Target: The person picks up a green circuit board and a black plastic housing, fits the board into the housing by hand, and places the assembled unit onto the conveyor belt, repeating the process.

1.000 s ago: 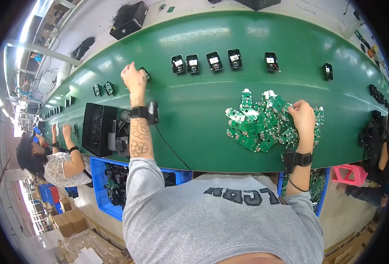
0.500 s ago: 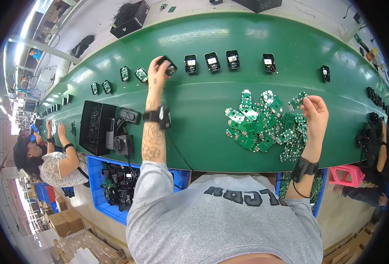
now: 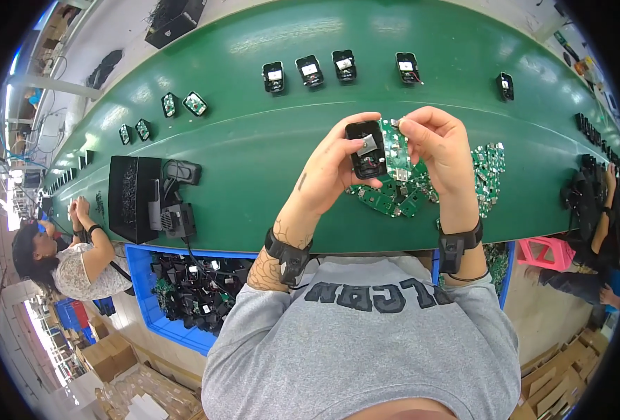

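Note:
My left hand [image 3: 327, 162] is closed around a black plastic housing [image 3: 368, 165], its open side up, with a silvery-white block and red wires inside. Between the fingers of my right hand [image 3: 439, 143] is a green circuit board [image 3: 395, 148], held upright along the housing's right edge; whether the two touch I cannot tell. Beneath both hands lies a pile of green circuit boards [image 3: 488, 175], partly hidden by my right wrist. Farther back stand several black housings [image 3: 344, 66] with white blocks inside. To the left are housings with green boards fitted [image 3: 195, 103].
Left on the green table [image 3: 240, 203] stand a black bin of small dark parts [image 3: 133, 161] and a grey device [image 3: 177, 220] with cables. A blue crate [image 3: 142, 294] of black housings sits below the edge. Co-workers sit at both sides; a pink stool [image 3: 547, 253] is at right.
My left hand has brought the black housing from the back left to the middle. My right hand has moved left with the circuit board, and both hands are now together.

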Action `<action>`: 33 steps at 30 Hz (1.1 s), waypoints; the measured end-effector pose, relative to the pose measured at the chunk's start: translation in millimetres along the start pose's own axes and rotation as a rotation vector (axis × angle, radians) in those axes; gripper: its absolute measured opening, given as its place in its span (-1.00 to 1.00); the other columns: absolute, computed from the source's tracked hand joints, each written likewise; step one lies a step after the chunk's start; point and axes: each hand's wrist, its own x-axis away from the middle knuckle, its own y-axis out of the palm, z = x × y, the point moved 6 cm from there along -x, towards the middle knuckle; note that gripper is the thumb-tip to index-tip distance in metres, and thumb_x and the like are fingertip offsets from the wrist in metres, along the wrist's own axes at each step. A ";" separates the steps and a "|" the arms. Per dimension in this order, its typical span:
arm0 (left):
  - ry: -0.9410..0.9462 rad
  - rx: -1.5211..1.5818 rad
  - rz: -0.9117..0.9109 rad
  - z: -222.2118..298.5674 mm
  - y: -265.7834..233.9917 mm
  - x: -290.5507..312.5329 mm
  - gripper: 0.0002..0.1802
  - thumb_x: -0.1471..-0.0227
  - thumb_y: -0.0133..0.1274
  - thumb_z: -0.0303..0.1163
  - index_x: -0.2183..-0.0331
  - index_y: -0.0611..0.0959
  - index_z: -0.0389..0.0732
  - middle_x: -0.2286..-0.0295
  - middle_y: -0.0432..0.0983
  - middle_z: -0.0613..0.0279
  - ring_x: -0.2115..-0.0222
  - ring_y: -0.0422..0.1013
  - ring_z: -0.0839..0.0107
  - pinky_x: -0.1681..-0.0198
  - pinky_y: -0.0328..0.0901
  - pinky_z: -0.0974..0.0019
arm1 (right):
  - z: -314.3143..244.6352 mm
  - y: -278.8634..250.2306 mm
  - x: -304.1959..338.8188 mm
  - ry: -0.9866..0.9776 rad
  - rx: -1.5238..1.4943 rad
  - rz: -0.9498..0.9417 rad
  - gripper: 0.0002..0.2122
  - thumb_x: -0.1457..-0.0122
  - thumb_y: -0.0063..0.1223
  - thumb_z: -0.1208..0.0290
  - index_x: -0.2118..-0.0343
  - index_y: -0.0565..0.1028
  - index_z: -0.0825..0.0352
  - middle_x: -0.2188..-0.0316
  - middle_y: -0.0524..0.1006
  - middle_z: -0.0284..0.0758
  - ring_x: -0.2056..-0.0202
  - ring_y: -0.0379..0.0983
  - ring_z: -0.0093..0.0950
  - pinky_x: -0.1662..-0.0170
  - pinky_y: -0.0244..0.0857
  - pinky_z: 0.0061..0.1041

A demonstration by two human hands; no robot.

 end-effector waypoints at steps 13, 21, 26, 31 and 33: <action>0.040 -0.019 0.013 -5.1 20.1 -0.2 -0.46 -0.14 -0.22 -0.33 -0.16 0.29 -0.23 0.07 0.42 0.14 0.12 0.45 0.39 0.13 0.46 0.22 | -1.4 -3.9 9.5 0.005 0.150 -0.041 -0.94 -0.07 0.20 0.54 0.41 0.58 0.41 0.53 0.55 -0.39 0.56 0.45 -0.67 0.55 0.26 -0.75; 0.046 -0.061 0.003 -12.1 23.0 5.7 -0.27 -0.02 0.01 -0.35 -0.21 0.16 -0.19 0.11 0.39 0.20 0.19 0.40 0.41 0.30 0.32 0.38 | -25.4 2.1 20.8 -0.310 0.508 0.100 -0.92 -0.02 0.22 0.60 0.39 0.59 0.40 0.46 0.57 -0.38 0.41 0.49 -0.60 0.36 0.35 -0.64; 0.056 -0.065 -0.035 -12.8 38.4 11.3 -0.22 0.05 0.07 -0.60 -0.20 0.18 -0.13 0.15 0.38 0.27 0.26 0.34 0.54 0.26 0.28 0.41 | -38.2 6.3 27.8 -0.537 0.726 0.073 -0.91 0.04 0.23 0.62 0.43 0.59 0.37 0.42 0.57 -0.35 0.26 0.48 -0.52 0.19 0.35 -0.52; 0.071 -0.107 -0.029 -19.4 43.9 13.2 -0.19 0.01 0.03 -0.62 -0.25 0.11 -0.11 0.10 0.36 0.25 0.27 0.33 0.56 0.25 0.28 0.43 | -35.4 2.9 42.4 -0.556 0.738 0.219 -0.73 0.07 0.28 0.56 0.24 0.57 0.33 0.37 0.57 -0.36 0.12 0.42 -0.49 0.06 0.30 -0.46; 0.109 -0.163 -0.048 -16.7 51.6 15.1 -0.14 0.00 0.00 -0.60 -0.28 0.04 -0.08 0.10 0.39 0.17 0.17 0.37 0.48 0.26 0.30 0.41 | -22.2 -2.0 36.9 -0.329 0.546 0.112 -0.68 0.03 0.25 0.54 0.15 0.52 0.36 0.33 0.56 -0.34 0.17 0.45 -0.50 0.16 0.34 -0.51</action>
